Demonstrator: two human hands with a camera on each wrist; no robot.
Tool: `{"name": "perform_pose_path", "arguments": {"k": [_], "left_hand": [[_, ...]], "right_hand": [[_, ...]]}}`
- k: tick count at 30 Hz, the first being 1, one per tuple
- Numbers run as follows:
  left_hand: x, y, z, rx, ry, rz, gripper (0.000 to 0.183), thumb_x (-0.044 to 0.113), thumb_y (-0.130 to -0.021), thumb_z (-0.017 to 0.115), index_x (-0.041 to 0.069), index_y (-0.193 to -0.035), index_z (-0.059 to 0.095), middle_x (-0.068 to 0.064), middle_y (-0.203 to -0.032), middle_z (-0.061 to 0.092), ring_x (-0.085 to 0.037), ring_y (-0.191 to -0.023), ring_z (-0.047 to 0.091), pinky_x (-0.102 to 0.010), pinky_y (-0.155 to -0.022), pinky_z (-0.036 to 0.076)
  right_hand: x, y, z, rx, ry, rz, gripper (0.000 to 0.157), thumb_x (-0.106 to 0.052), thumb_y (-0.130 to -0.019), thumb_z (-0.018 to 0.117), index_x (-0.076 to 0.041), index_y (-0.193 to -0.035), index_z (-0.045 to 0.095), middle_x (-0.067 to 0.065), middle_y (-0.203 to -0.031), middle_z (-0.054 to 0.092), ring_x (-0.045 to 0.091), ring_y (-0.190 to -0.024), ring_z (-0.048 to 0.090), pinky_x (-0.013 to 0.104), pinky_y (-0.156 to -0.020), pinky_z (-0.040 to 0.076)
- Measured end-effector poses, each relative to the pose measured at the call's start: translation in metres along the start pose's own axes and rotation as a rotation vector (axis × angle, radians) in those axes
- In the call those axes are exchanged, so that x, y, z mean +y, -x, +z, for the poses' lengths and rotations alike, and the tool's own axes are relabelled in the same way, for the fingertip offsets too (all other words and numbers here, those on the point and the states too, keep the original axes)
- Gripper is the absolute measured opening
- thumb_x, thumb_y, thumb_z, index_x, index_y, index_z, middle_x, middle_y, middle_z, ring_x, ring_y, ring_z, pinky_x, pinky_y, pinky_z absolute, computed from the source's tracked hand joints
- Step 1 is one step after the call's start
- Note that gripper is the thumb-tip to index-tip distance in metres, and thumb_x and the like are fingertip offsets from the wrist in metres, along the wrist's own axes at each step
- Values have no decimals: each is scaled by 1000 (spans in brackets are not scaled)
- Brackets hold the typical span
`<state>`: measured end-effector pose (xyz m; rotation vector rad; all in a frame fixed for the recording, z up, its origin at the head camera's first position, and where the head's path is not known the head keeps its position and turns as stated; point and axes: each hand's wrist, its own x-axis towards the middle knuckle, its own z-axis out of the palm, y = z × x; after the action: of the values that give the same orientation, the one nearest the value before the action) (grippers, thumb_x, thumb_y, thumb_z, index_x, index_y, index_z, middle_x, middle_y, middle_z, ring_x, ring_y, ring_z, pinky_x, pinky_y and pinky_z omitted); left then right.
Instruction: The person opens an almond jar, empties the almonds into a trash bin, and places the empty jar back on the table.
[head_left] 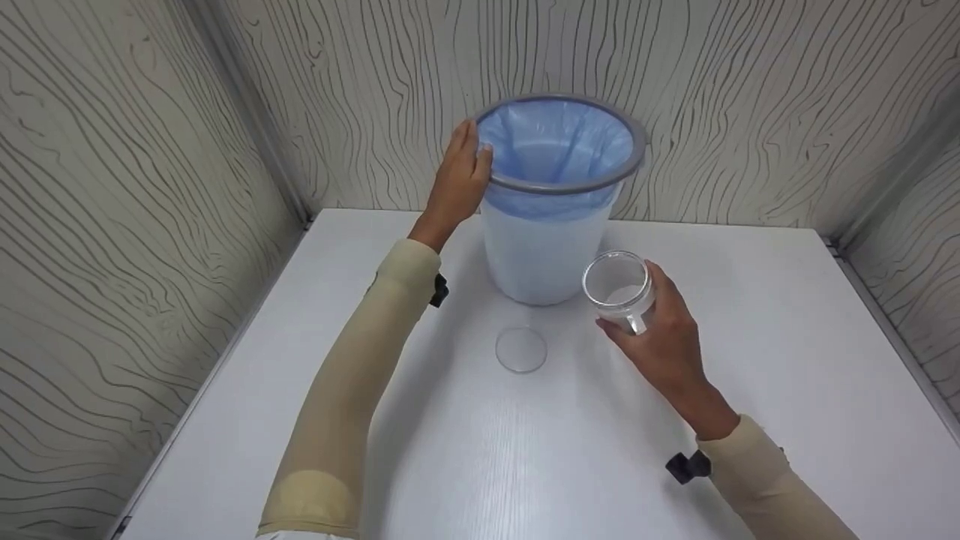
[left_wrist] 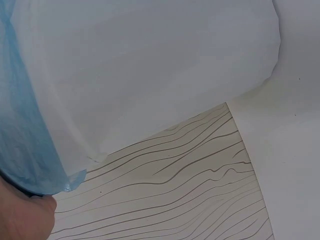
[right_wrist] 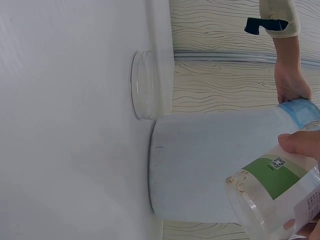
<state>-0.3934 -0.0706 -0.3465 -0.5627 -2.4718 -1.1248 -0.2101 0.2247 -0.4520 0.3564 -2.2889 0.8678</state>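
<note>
A white trash bin with a grey rim and a blue bag liner stands at the back of the table. My left hand grips the left side of its rim; in the left wrist view only part of that hand shows. To the right of the bin, my right hand holds a clear jar, its open mouth facing up. The right wrist view shows a green label on the jar and brownish crumbs near its base. A clear round lid lies in front of the bin.
The white table meets a wood-grain patterned wall behind the bin. More patterned panels stand at the left and right, with metal strips in the corners. The bin reaches well above the jar's mouth in the head view.
</note>
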Motion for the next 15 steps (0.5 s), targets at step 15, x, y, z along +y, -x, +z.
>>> {"name": "perform_pose_path", "arguments": {"k": [15], "left_hand": [[2,-1,0,-3,-20,-16,65,40,-111,30,0,-161,14,-13,-170,10,-15,-155,6,-21,-121,7]], "right_hand": [[0,9,6,-44,-43,10,103,-14,-69,96,-4,-152,36,17,-145,51,36,-133,52,56,-109,41]]}}
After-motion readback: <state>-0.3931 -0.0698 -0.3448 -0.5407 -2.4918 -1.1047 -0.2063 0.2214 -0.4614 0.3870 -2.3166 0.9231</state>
